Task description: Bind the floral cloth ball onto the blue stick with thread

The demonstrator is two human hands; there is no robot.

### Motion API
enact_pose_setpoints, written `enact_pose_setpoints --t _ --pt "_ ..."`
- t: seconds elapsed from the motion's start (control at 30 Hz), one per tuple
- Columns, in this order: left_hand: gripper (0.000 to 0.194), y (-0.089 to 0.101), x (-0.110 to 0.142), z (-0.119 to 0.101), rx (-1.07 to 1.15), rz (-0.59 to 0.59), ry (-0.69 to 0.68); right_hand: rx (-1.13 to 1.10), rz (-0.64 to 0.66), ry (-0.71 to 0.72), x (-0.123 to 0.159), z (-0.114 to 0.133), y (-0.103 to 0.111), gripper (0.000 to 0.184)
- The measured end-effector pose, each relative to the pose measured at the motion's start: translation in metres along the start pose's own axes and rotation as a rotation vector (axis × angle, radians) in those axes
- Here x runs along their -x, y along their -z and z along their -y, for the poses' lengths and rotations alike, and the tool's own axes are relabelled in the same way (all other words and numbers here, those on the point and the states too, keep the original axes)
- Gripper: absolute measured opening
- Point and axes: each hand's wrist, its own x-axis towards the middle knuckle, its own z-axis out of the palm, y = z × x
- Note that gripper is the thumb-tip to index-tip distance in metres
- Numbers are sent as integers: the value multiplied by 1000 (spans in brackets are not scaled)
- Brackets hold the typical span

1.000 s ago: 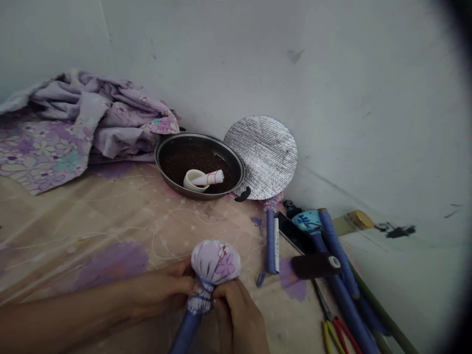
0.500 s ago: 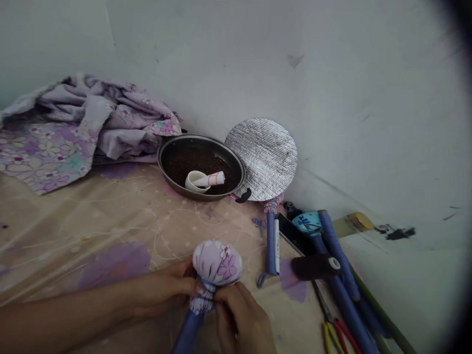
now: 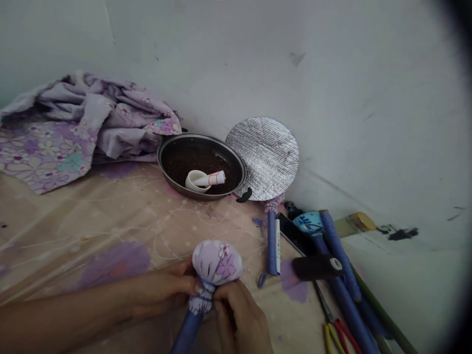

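Observation:
A cloth-headed mallet (image 3: 217,263) stands tilted in front of me, its round head covered in lilac flowered fabric. Blue cord binds the gathered cloth at its neck, and the handle (image 3: 187,332) below is wrapped in blue. My left hand (image 3: 173,285) grips the neck from the left, thumb pressed on the binding. On the other side my right hand (image 3: 243,317) is curled with thumb and fingers pinched against the neck; whatever lies between those fingertips is hidden.
Beyond my hands, a pan (image 3: 177,187) of dark grains holds a small white cup (image 3: 192,181). A silvery round pad (image 3: 265,157) leans on the wall. Flowered fabric (image 3: 121,118) is heaped left. At right lie a dark thread spool (image 3: 313,268), scissors (image 3: 328,312), a phone (image 3: 295,235) and blue-wrapped sticks (image 3: 341,255).
My right hand has shifted very slightly left along the mallet's neck. The left hand and the mallet have stayed nearly still.

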Motion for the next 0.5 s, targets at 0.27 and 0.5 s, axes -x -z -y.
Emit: enact_pose_setpoints --t 0.27,0.5 --pt "52 6 0 4 27 40 26 -38 -15 -7 3 -1 -3 40" --pt "45 2 2 3 3 61 19 -24 -20 -4 4 -3 -4 37"
